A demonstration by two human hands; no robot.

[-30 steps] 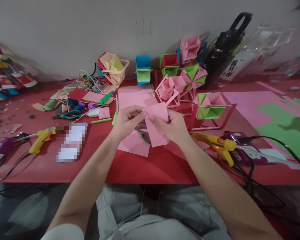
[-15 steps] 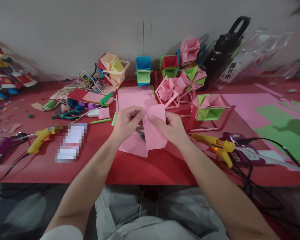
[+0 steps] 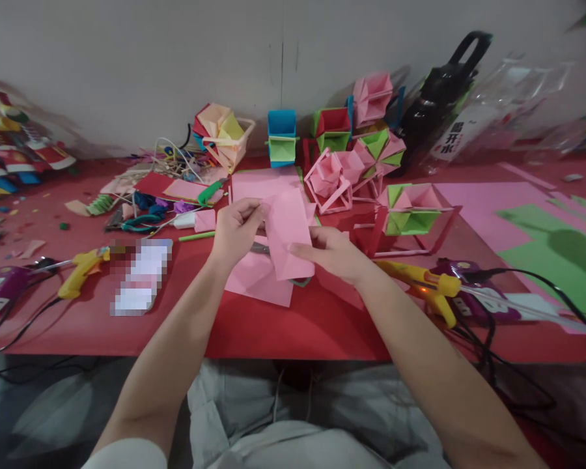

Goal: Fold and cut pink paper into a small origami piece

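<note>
A folded pink paper piece (image 3: 288,234) is held above the red table (image 3: 273,326) between both hands. My left hand (image 3: 234,228) pinches its upper left corner. My right hand (image 3: 334,251) grips its lower right side, thumb across the front. Under the hands lie another pink sheet (image 3: 256,280) and scissors (image 3: 297,281), mostly hidden by the paper.
Yellow glue guns lie at the right (image 3: 422,280) and left (image 3: 81,268), with cables and purple power strips. Folded paper boxes (image 3: 342,156) crowd the back by the wall. Pink and green sheets (image 3: 527,221) cover the right. A dark bottle (image 3: 437,91) stands behind.
The pink piece has been turned and shifted left, now standing more upright. My right hand has dropped from its top edge to its lower right side.
</note>
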